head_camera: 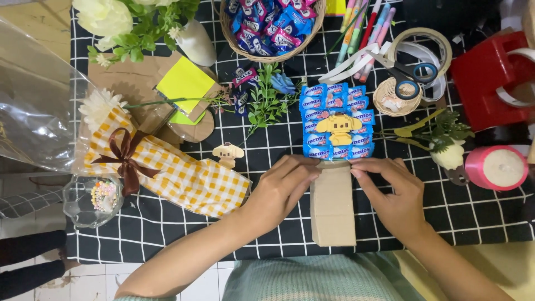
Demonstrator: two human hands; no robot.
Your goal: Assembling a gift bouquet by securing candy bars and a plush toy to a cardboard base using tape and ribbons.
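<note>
Both hands sit low on the black grid tablecloth (479,214), pinching the top edge of a plain cardboard strip (333,209): left hand (281,192) on the left corner, right hand (390,192) on the right, fingers closed on it. Just above, touching the strip, a block of blue candy packs (315,120) carries a yellow dog figure (339,127). Farther left lies a yellow checked bundle (178,178); farther back, a candy basket (270,53).

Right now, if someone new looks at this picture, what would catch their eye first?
In the middle, the left hand and right hand press the top edge of a plain brown cardboard piece, below a block of blue candy packets with a yellow cartoon dog figure. At left lies a yellow-checked wrapped bundle with a brown ribbon bow.
</note>
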